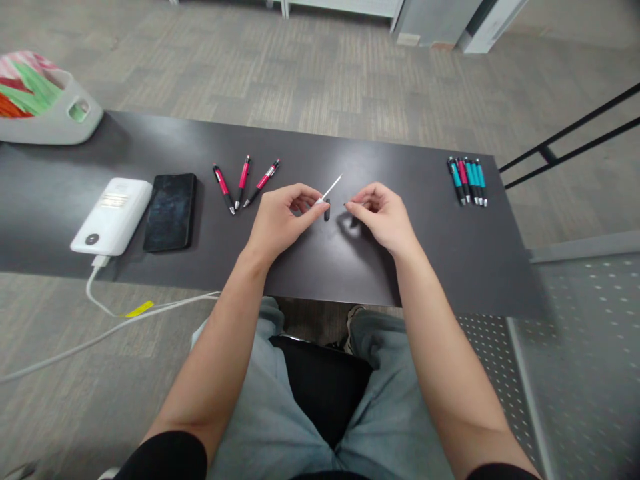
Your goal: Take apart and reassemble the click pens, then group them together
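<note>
My left hand (285, 217) is closed over the middle of the dark table (320, 267). From its fingertips a thin white pen refill (332, 187) points up and to the right. Just under it, a short black pen part (327, 210) shows at the same fingertips; whether it is gripped or only touched is unclear. A hand's width to the right, my right hand (383, 215) pinches a tiny dark piece (345, 205), too small to name. To the left of my left hand lie three red-and-black pens (243, 181), fanned out.
Several teal and red pens (468, 181) lie in a row near the table's right end. At the left are a black phone-like slab (170, 212), a white power bank (113, 215) with a cable (125, 328), and a white basket (75, 123) of colourful items.
</note>
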Motion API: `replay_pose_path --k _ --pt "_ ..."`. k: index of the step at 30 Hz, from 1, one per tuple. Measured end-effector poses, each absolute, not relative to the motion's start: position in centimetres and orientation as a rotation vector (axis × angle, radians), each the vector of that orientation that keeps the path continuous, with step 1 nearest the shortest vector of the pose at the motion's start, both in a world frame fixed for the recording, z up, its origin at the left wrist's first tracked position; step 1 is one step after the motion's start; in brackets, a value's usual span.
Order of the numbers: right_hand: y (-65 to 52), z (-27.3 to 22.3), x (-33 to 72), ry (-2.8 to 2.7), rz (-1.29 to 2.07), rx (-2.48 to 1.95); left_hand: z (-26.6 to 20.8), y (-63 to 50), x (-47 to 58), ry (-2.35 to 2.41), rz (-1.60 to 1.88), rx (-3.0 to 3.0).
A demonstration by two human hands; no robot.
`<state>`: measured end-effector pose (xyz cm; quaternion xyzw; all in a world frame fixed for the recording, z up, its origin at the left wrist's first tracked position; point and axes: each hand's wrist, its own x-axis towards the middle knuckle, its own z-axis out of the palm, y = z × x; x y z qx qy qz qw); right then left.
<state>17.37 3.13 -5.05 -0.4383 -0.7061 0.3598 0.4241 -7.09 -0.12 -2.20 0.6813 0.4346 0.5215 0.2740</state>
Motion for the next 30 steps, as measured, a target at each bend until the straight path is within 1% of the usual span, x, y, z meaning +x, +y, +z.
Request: replay_pose_path --k 4,10,21,26,30 --pt "4.0 -5.3 18.8 -1.585 0.787 -1.06 -2.2 -0.2 -6.2 1.119 1.351 1.885" --pt "3.3 -4.4 19.2 -1.542 0.662 -1.08 -2.0 -0.3 -4.7 1.088 1.333 1.934" --pt "1.9 -3.2 19.0 -1.546 0.77 -1.125 -2.0 -0.1 -3.3 1.067 1.32 1.949" --pt "1.5 -2.2 18.9 -1.34 0.875 -0.952 -0.6 -1.1 -3.3 1.165 1.156 1.941" --pt "1.1 -1.7 18.5 -1.278 0.995 -0.904 0.3 -1.5 -3.2 1.185 1.137 1.931"
